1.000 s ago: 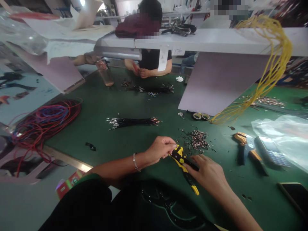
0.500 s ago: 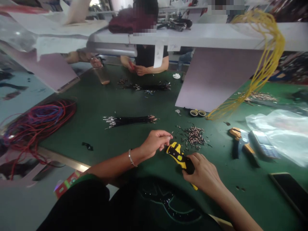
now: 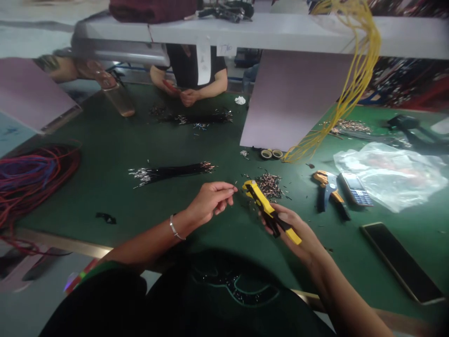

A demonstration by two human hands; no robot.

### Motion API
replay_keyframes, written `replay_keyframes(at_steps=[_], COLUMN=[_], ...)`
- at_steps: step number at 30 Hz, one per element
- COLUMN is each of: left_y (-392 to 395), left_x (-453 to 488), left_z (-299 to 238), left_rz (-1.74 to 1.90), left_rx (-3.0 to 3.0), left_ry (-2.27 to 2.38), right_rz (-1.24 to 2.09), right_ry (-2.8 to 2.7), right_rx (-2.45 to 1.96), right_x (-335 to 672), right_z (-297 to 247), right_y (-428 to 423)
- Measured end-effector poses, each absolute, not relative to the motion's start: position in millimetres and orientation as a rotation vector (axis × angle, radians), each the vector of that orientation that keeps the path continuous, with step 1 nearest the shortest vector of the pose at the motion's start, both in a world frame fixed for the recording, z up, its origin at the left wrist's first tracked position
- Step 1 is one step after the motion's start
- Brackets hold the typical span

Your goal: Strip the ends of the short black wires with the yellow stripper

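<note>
My left hand [image 3: 212,202] is closed in a pinch of thumb and forefinger. From its fingertips juts a short thin wire piece [image 3: 235,185], too small to make out well. My right hand [image 3: 293,227] grips a yellow and black wire stripper [image 3: 262,199], its head pointing up and left, just right of the left fingertips and apart from the wire piece. Behind the tool's head lies a pile of short dark pieces with coppery ends [image 3: 271,184]. Farther left rests a bundle of black wires [image 3: 175,172] with bare, shiny ends.
Coiled red and blue wires [image 3: 38,173] lie at left. To the right are orange and blue pliers [image 3: 329,187], a keypad phone [image 3: 355,188], a plastic bag [image 3: 393,173] and a smartphone [image 3: 401,262]. Yellow wires [image 3: 351,98] hang from the shelf [image 3: 280,35]. A co-worker's hands [image 3: 187,96] are opposite.
The wire stripper has turned in my right hand, its broad face no longer showing and its handles now visible across the palm. My left hand keeps its pinch. The whole view has shifted.
</note>
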State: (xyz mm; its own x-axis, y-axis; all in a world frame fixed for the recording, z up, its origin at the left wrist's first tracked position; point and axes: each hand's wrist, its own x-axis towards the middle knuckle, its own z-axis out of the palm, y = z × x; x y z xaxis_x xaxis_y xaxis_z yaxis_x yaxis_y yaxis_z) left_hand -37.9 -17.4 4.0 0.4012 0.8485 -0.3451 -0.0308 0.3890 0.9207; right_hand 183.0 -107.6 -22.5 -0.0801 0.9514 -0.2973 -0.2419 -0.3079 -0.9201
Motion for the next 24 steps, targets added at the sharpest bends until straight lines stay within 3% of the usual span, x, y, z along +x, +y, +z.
replay_keyframes(at_steps=[8, 24], left_y=[-21.6, -23.0], left_x=[-30.9, -16.4], left_z=[1.6, 17.7], left_rz=[0.592, 0.603], left_rx=[1.117, 1.133], left_ry=[0.988, 1.041], right_rz=[1.642, 1.639], right_ry=[-0.790, -0.814], right_rx=[-0.920, -0.835], right_x=[178.6, 169.8], right_z=[-21.8, -16.2], right_y=[-97.7, -100.7])
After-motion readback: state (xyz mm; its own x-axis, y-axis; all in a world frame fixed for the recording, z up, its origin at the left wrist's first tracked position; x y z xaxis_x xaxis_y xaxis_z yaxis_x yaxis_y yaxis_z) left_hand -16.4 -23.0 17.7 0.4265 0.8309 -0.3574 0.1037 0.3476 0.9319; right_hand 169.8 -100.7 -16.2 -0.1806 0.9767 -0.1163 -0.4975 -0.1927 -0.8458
